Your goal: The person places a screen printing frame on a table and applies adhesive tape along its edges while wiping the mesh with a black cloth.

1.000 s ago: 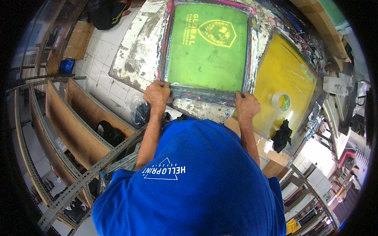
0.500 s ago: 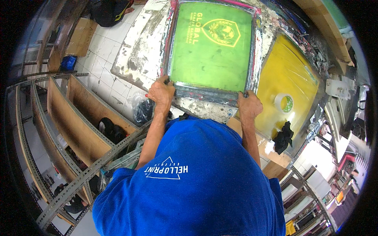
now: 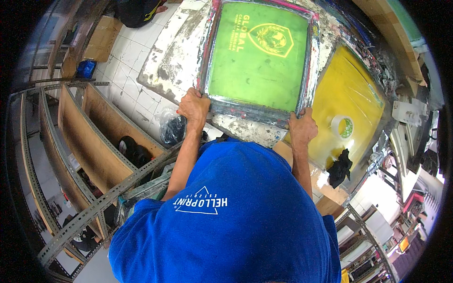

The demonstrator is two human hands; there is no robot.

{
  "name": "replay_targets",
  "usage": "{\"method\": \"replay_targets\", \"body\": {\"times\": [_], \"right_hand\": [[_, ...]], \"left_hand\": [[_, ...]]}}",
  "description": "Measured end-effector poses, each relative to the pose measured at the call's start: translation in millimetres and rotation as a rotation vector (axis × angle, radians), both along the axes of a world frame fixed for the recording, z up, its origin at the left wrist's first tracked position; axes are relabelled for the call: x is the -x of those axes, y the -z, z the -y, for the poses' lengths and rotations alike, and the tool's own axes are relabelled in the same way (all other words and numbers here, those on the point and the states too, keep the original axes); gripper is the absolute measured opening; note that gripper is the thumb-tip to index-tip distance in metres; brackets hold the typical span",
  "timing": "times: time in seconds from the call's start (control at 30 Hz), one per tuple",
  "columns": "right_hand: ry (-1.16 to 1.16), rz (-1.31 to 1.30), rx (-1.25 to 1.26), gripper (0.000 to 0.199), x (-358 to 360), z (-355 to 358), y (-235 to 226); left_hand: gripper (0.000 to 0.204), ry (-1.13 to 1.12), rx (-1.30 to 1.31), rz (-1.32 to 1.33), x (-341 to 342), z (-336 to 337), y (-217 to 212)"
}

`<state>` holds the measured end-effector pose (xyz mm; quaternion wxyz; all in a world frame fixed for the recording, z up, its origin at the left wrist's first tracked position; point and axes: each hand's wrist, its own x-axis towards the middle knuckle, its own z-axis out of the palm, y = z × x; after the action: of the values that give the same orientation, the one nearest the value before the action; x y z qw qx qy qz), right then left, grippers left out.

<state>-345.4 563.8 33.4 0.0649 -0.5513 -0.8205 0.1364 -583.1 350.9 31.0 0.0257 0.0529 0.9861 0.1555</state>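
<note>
A screen printing frame (image 3: pixel 255 109) lies over a paint-stained white table. Its mesh (image 3: pixel 255 78) is green and carries a yellow shield emblem with lettering. My left hand (image 3: pixel 193 107) grips the frame's near left corner, fingers curled over the edge. At the near right corner, my right hand (image 3: pixel 303 126) is closed on the same frame. What lies under the frame is hidden.
Right of the frame, a yellow plastic-covered panel (image 3: pixel 351 89) bears a roll of tape (image 3: pixel 341 126) and a crumpled black cloth (image 3: pixel 339 168). A shelf rack (image 3: pixel 101 141) stands at the left. Beyond it sits a cardboard box (image 3: pixel 102 38) on the tiled floor.
The whole scene has shifted slightly in the view. Both hands keep their grip on the frame's near corners, and the frame has hardly moved against the table.
</note>
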Motion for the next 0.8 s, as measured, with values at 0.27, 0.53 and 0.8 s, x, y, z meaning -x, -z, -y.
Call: {"method": "replay_targets", "body": {"times": [0.27,0.53,0.8], "right_hand": [[0.330,-0.421,-0.091,0.043,-98.6,-10.6,-1.2],[0.683,0.434,-0.388,0.059,-225.7,-22.6,20.8],[0.331,0.032,-0.402,0.045,-262.1,-37.9,53.7]], "left_hand": [[0.011,-0.011,-0.062,-0.005,1.0,8.4,7.5],[0.025,-0.018,-0.354,0.027,-8.2,21.6,3.5],[0.053,0.622,-0.400,-0.176,-8.6,40.7,-2.7]]}}
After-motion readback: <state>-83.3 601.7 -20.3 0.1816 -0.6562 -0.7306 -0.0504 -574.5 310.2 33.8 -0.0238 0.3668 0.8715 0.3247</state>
